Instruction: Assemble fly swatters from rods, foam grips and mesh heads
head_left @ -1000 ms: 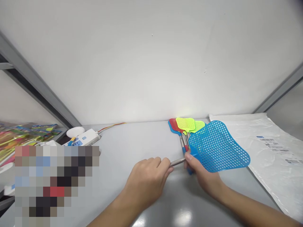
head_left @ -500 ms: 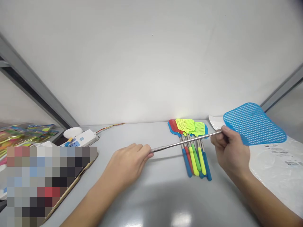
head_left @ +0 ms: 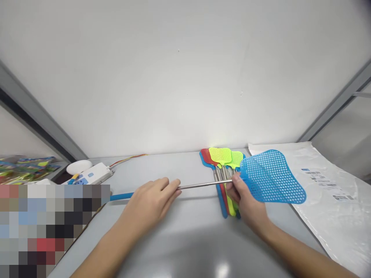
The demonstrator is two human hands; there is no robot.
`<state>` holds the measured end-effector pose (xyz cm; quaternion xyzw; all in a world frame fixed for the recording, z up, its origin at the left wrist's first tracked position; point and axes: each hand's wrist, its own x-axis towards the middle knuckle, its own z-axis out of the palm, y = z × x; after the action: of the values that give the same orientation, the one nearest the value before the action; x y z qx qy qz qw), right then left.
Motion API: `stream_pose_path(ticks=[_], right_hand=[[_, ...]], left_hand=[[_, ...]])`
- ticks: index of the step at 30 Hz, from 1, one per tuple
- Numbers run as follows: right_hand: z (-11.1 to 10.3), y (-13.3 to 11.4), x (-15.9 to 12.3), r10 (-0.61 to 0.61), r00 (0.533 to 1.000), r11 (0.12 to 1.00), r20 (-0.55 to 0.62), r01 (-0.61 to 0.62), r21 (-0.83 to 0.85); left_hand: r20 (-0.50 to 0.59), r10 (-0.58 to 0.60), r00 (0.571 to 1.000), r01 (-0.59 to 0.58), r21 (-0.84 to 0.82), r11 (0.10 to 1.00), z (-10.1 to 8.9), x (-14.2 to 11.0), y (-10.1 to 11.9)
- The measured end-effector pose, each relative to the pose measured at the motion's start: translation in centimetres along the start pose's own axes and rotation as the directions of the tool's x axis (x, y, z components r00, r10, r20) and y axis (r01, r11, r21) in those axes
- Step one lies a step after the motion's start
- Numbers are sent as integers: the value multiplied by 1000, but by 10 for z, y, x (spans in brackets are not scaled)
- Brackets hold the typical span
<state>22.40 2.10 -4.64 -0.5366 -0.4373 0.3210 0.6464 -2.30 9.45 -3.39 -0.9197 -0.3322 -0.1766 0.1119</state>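
Observation:
A blue fly swatter (head_left: 274,175) with a metal telescopic rod is held level across the grey table by both hands. My left hand (head_left: 155,199) is closed around the rod, and the blue handle sticks out to its left. At the other end, my right hand (head_left: 246,197) pinches the rod just below the mesh head. Behind the right hand lies a pile of fly swatters (head_left: 220,155) in red, yellow-green and blue, heads toward the wall. That hand and the blue head partly cover their handles.
On the right lies a white plastic mailing bag (head_left: 321,185) with printed labels. A white power strip (head_left: 94,174), thin coloured wires (head_left: 127,158) and a white oval object (head_left: 79,166) are at the left. Colourful packets (head_left: 26,168) sit beyond the left frame post; a blurred-out patch covers the lower left.
My right hand has moved left toward my left hand, and the rod between them is shorter. The blue handle now shows left of my left hand. The view has shifted slightly right.

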Motion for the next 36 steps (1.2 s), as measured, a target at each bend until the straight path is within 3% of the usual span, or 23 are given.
stream_pose_path(ticks=[5,8,12,16,18,20,22,24,26,30,36], right_hand=[[5,-1,-9,-6,994,1000,-108,8,16],[-8,-11,4,14,979,1000,-206,-10,22],[-27,-23,26,-25,961,977,-276,81,196],[-29,-18,31,-28,985,957,-170,76,278],[-22,-12,25,-64,994,972,-85,81,221],[-12,-7,14,-84,993,994,83,78,73],[-1,-5,2,-48,942,992,333,83,-92],[7,-6,-7,-17,870,973,493,127,-191],[10,-8,-11,-20,862,957,506,163,-241],[4,-9,-8,-28,930,937,366,152,-313],[-12,-15,2,-30,919,938,393,163,-308]], left_hand=[[-56,45,997,-42,69,997,0,1,7],[-84,23,996,-15,99,995,-3,2,-2],[-105,23,994,-11,114,993,-8,4,-15],[-126,18,992,-7,87,996,-5,4,-7],[-137,30,990,-21,73,997,-1,4,5],[-134,63,989,-56,55,997,3,5,21],[-150,125,981,-121,38,992,6,5,35],[-181,167,969,-166,18,986,8,5,44],[-198,171,965,-175,-2,985,8,6,45],[-173,146,974,-150,-12,989,7,9,32],[-185,153,971,-157,-5,988,3,10,18]])
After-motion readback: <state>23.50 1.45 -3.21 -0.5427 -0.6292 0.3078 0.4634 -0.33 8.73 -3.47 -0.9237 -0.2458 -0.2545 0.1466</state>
